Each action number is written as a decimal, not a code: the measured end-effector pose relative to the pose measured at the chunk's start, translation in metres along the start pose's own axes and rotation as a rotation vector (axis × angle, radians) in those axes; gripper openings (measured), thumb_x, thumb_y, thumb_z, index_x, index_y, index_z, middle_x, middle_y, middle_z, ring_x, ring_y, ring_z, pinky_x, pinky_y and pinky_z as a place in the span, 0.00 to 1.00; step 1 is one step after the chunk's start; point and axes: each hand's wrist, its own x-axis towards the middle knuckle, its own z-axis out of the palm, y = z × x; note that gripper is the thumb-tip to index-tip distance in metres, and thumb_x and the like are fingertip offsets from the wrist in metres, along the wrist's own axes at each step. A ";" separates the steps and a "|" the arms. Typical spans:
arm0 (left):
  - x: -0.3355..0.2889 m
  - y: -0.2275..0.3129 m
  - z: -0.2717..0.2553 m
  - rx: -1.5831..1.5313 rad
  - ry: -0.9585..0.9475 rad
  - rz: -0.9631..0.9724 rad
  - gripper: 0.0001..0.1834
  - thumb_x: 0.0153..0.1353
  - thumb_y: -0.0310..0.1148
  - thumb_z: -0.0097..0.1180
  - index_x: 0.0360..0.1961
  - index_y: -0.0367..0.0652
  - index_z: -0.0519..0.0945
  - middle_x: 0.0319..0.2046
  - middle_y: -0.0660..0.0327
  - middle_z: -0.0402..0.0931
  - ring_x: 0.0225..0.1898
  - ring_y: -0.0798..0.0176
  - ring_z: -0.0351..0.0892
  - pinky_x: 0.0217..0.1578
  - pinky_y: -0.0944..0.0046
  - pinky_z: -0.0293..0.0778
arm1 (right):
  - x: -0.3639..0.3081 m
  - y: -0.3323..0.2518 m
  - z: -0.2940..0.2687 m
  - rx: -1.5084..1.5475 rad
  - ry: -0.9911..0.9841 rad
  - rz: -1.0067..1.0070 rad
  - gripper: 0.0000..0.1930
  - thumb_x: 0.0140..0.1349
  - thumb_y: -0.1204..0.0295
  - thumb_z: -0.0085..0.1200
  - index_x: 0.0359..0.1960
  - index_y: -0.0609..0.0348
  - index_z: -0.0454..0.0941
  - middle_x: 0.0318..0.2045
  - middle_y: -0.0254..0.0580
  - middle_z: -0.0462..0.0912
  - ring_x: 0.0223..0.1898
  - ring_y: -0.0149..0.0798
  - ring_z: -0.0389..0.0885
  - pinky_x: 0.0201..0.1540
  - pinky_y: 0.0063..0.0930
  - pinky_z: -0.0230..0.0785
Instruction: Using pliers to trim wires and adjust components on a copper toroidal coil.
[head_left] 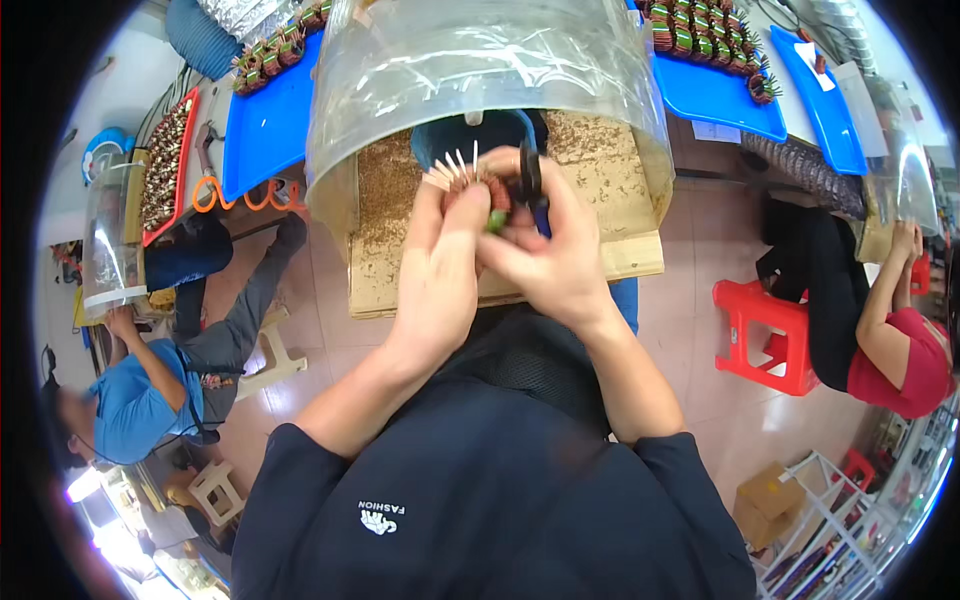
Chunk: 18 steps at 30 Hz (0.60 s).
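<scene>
Beneath the front edge of the clear plastic hood, my left hand [440, 265] is closed round a small wire-wound coil [497, 195]. It is reddish brown with a green band, and several pale-tipped wire leads fan out from its upper left side. My right hand [565, 245] grips a black hand tool with a blue handle [530, 180], its dark head upright beside the coil. The tool's exact kind is hard to make out. Fingers of my right hand also reach the coil's lower edge.
The clear hood [480, 60] arches over a wooden board [610, 210] strewn with copper-coloured scraps. A dark blue tub [430, 140] stands behind my hands. Blue trays [265, 130] with coils flank the hood. People sit working on both sides; a red stool [760, 335] stands right.
</scene>
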 end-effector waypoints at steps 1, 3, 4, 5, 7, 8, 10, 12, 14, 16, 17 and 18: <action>-0.009 -0.001 -0.011 0.161 -0.059 0.035 0.15 0.75 0.31 0.43 0.58 0.38 0.70 0.44 0.58 0.77 0.41 0.65 0.80 0.44 0.65 0.77 | -0.007 -0.005 -0.006 -0.119 -0.052 -0.080 0.27 0.52 0.73 0.69 0.54 0.63 0.75 0.44 0.47 0.81 0.43 0.38 0.82 0.49 0.30 0.75; -0.029 0.003 -0.022 0.012 -0.149 -0.176 0.17 0.76 0.35 0.44 0.61 0.38 0.67 0.45 0.60 0.75 0.44 0.68 0.78 0.46 0.67 0.77 | -0.022 -0.002 -0.017 0.112 -0.128 -0.018 0.24 0.56 0.72 0.68 0.54 0.62 0.75 0.46 0.43 0.81 0.43 0.32 0.81 0.47 0.29 0.74; -0.037 0.016 -0.028 -0.025 -0.211 -0.282 0.19 0.74 0.30 0.48 0.63 0.38 0.64 0.45 0.60 0.74 0.44 0.67 0.78 0.48 0.64 0.78 | -0.033 -0.007 -0.024 0.313 -0.177 0.150 0.23 0.57 0.72 0.68 0.54 0.61 0.75 0.46 0.41 0.81 0.41 0.30 0.80 0.46 0.28 0.74; -0.041 0.015 -0.036 0.063 -0.266 -0.204 0.21 0.72 0.28 0.51 0.63 0.38 0.64 0.46 0.59 0.74 0.43 0.67 0.78 0.47 0.63 0.79 | -0.035 -0.013 -0.027 0.360 -0.181 0.299 0.23 0.58 0.73 0.68 0.55 0.60 0.74 0.45 0.35 0.79 0.39 0.25 0.77 0.45 0.23 0.72; -0.048 0.014 -0.041 0.208 -0.264 -0.154 0.25 0.66 0.25 0.61 0.61 0.39 0.66 0.46 0.58 0.76 0.43 0.68 0.78 0.45 0.65 0.78 | -0.039 -0.024 -0.021 0.539 -0.114 0.433 0.24 0.56 0.74 0.69 0.55 0.60 0.74 0.41 0.33 0.79 0.36 0.25 0.75 0.45 0.21 0.70; -0.047 0.013 -0.044 0.203 -0.265 -0.151 0.25 0.66 0.25 0.61 0.61 0.39 0.66 0.46 0.58 0.76 0.43 0.68 0.78 0.45 0.65 0.78 | -0.039 -0.019 -0.017 0.425 -0.082 0.305 0.25 0.56 0.73 0.69 0.55 0.60 0.74 0.39 0.32 0.79 0.36 0.25 0.75 0.44 0.22 0.70; -0.044 0.014 -0.052 0.528 -0.304 -0.009 0.24 0.64 0.27 0.64 0.58 0.38 0.69 0.43 0.59 0.78 0.42 0.70 0.78 0.43 0.66 0.77 | -0.037 -0.023 -0.004 0.226 -0.045 0.117 0.25 0.56 0.73 0.70 0.54 0.61 0.74 0.35 0.33 0.80 0.36 0.27 0.75 0.43 0.23 0.71; -0.051 0.021 -0.051 0.617 -0.343 0.095 0.21 0.62 0.27 0.65 0.54 0.37 0.72 0.39 0.58 0.79 0.39 0.70 0.78 0.41 0.66 0.76 | -0.035 -0.035 0.006 0.138 -0.086 0.141 0.22 0.57 0.73 0.69 0.52 0.63 0.75 0.35 0.34 0.79 0.36 0.28 0.76 0.43 0.24 0.71; -0.067 0.030 -0.064 0.659 -0.328 0.179 0.20 0.61 0.30 0.65 0.52 0.38 0.73 0.39 0.57 0.80 0.36 0.67 0.79 0.39 0.64 0.76 | -0.041 -0.050 0.021 0.117 -0.138 0.195 0.17 0.60 0.73 0.66 0.49 0.65 0.77 0.36 0.36 0.80 0.39 0.28 0.78 0.46 0.24 0.72; -0.073 0.022 -0.076 0.573 -0.352 0.199 0.19 0.61 0.33 0.65 0.50 0.38 0.74 0.37 0.57 0.79 0.35 0.67 0.77 0.37 0.63 0.76 | -0.050 -0.046 0.026 0.190 -0.118 0.287 0.16 0.63 0.77 0.63 0.51 0.64 0.76 0.40 0.35 0.80 0.43 0.30 0.78 0.49 0.26 0.73; -0.074 0.027 -0.079 0.585 -0.446 0.062 0.18 0.63 0.29 0.63 0.52 0.39 0.73 0.44 0.62 0.77 0.43 0.71 0.76 0.44 0.66 0.74 | -0.057 -0.042 0.024 0.270 -0.100 0.325 0.17 0.63 0.79 0.62 0.52 0.63 0.74 0.41 0.35 0.79 0.43 0.30 0.78 0.49 0.25 0.73; -0.081 0.028 -0.085 0.544 -0.434 0.073 0.16 0.64 0.32 0.62 0.49 0.39 0.73 0.40 0.63 0.76 0.40 0.72 0.75 0.41 0.66 0.74 | -0.063 -0.038 0.028 0.320 -0.078 0.345 0.17 0.63 0.80 0.61 0.53 0.62 0.73 0.40 0.34 0.78 0.42 0.29 0.77 0.48 0.25 0.72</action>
